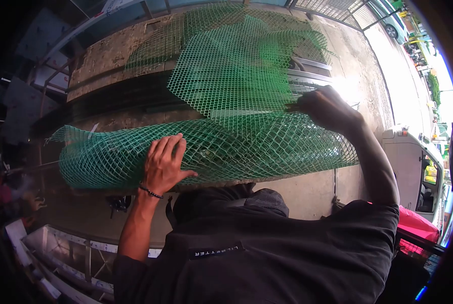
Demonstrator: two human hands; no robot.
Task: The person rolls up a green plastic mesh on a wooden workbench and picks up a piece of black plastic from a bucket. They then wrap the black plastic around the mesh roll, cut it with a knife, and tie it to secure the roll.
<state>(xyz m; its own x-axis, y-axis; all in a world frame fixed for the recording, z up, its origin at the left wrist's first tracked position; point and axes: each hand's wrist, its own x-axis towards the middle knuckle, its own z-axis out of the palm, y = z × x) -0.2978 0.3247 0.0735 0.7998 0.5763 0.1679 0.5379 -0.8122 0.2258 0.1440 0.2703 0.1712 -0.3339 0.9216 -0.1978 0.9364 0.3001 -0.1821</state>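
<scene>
Left hand on mesh, right hand gripping

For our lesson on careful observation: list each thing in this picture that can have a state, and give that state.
green mesh: partly rolled up, the rest spread loose over the concrete.
rolled part: lying on its side, across the view.
left hand: open, fingers laid on the rolled part.
right hand: shut on the green mesh at its edge.

White truck, sunlit concrete pavement.
</scene>
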